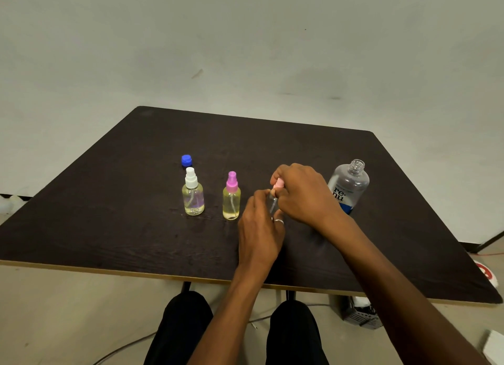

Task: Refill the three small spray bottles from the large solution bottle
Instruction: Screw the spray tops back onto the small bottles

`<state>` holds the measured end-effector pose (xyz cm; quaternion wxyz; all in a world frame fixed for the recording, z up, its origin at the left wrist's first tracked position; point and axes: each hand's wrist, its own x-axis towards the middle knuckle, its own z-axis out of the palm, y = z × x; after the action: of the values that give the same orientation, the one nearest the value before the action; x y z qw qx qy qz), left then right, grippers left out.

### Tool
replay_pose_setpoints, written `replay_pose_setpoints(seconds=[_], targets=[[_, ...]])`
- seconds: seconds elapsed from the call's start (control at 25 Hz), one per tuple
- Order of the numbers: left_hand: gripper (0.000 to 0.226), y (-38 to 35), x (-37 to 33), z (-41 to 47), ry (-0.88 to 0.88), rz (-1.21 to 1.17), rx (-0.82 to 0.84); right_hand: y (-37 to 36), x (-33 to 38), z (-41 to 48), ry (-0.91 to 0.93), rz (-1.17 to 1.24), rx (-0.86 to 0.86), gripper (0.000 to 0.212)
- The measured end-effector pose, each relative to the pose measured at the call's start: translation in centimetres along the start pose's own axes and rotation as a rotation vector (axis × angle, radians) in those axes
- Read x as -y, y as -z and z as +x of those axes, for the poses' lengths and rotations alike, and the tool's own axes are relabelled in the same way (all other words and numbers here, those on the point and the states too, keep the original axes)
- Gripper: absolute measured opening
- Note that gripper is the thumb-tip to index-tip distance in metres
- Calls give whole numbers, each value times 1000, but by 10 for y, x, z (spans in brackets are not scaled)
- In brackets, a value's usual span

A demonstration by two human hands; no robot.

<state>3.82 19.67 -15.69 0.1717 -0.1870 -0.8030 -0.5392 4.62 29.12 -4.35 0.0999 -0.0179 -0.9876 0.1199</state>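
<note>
On the dark table stand a white-topped spray bottle and a purple-topped spray bottle, both holding yellowish liquid. A third small bottle with a pink spray top is between my hands. My left hand grips its clear body; my right hand curls around the pink top. The large solution bottle stands uncapped to the right of my right hand. Its blue cap lies behind the white-topped bottle.
The table's near edge runs across the view above my knees. A wall rises close behind the table. On the floor at right sit a small grey device and a red-and-white object.
</note>
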Motion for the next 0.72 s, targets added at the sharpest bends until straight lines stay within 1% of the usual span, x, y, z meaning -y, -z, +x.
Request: replay_pose_setpoints(seconds=[0.28,0.52,0.72], targets=[[33,1,0,0,17,6,11,-5,-2,0,-50,42,0,24],[38,2,0,0,37,-10,14,-9,-5,1,-34,71,-4,29],[37,0,0,6,55,-22,7,-9,-8,7,-1,67,0,31]])
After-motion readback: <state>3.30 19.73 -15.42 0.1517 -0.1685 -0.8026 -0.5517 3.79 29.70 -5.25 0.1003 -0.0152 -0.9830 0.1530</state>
